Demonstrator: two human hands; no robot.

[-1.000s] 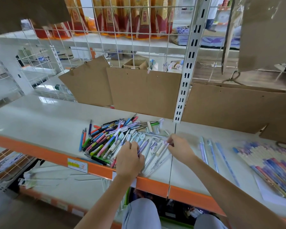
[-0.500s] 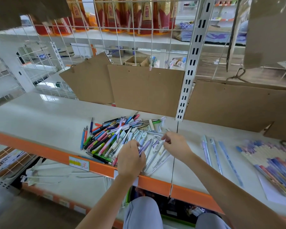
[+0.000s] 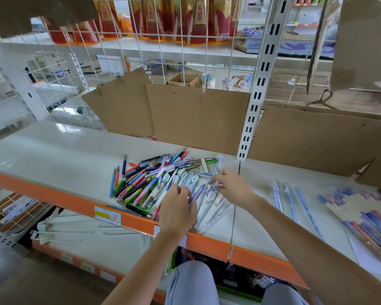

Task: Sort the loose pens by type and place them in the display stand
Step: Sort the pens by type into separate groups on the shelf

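Note:
A heap of loose pens (image 3: 150,181) in many colours lies on the white shelf (image 3: 59,155); its right part holds pale lilac and white pens (image 3: 209,201). My left hand (image 3: 176,213) lies palm down over the front of the heap, its fingers curled onto the pale pens and hiding what is under them. My right hand (image 3: 232,187) reaches in from the right, thumb and fingertips pinched on a pale pen at the heap's right edge. Three pale blue pens (image 3: 289,201) lie apart to the right. No display stand is recognisable.
A fanned row of pastel pens (image 3: 365,216) lies on white paper at far right. Brown cardboard panels (image 3: 196,119) hang on the wire grid behind the shelf, beside a slotted white upright (image 3: 254,102). The orange shelf edge (image 3: 209,244) runs along the front, above my knees.
My right hand has slid a little left into the pale pens and closed its fingertips on one. My left hand has crept forward over the heap. The camera has tilted slightly.

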